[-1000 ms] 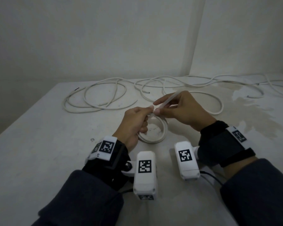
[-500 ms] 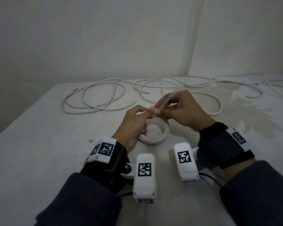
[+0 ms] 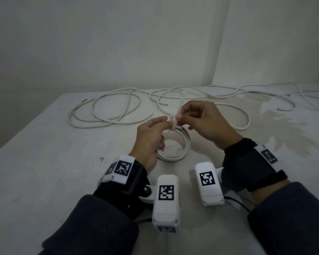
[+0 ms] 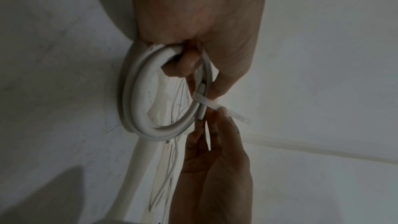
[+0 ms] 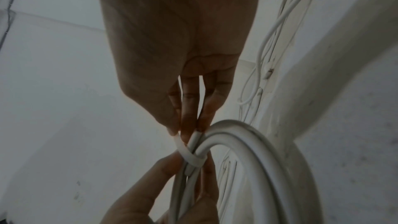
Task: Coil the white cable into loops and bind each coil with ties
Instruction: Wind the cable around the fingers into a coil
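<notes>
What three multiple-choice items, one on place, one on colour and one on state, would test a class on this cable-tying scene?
1. Where does the loose cable lie?
A. On the table beyond the hands
B. On the floor
C. Across the person's sleeves

2. What colour is the tie?
A. Black
B. White
C. Red

3. How is the coil held?
A. It lies untouched
B. The right hand alone holds it
C. The left hand grips it while the right hand pinches the tie

Answers: 1 A, its loops spread over the table behind the hands; 2 B, a white strap crosses the coil; 3 C, left fingers curl round the coil, right fingertips pinch the tie's tail.
</notes>
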Demonstrator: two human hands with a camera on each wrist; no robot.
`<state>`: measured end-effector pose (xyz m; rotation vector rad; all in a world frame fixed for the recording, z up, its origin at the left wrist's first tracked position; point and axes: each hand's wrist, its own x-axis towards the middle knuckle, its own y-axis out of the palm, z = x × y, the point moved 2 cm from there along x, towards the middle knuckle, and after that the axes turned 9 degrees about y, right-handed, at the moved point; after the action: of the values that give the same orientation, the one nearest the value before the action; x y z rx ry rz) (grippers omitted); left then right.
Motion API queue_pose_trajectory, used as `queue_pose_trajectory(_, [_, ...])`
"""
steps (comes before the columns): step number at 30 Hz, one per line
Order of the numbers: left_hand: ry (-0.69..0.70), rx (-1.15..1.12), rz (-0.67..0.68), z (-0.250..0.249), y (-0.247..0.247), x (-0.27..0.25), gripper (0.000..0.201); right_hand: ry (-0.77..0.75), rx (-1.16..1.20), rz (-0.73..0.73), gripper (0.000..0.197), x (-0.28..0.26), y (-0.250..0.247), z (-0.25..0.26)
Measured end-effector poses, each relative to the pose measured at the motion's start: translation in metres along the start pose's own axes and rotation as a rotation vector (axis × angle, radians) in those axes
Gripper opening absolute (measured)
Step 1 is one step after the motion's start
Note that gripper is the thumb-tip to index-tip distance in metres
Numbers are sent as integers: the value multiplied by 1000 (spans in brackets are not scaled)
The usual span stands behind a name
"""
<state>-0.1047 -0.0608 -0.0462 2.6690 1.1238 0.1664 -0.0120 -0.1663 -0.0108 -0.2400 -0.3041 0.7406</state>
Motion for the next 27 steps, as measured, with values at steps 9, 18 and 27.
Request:
queue_pose_trajectory(9, [12, -21, 1, 0, 0, -1, 10, 15, 227, -28, 20, -3, 5, 5])
queue_pose_trajectory(18, [96, 36, -46, -2, 0, -1, 10, 156, 321, -71, 12, -6, 6, 10])
queue_pose_trajectory(27, [128, 11, -74, -5, 0, -1, 7, 143, 210, -86, 31, -11, 10, 13])
